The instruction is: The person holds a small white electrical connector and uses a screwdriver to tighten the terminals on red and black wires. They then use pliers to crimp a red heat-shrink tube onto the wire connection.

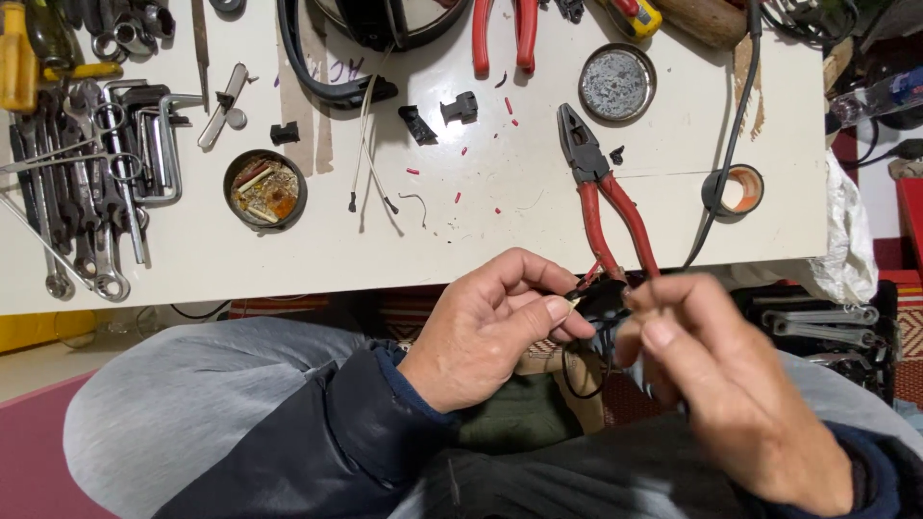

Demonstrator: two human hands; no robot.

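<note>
I hold my left hand (500, 332) just off the bench's (538, 221) near edge, over my lap, its fingers (556, 309) pinched shut on the bared tip of a black wire bundle (601, 312), probably so the end stays steady. My right hand (731, 384) meets it from the other side, but it is blurred, so I cannot tell whether it grips the bundle. Red-handled pliers (606, 197) lie near that edge, within reach. Both hands hide most of the bundle.
</note>
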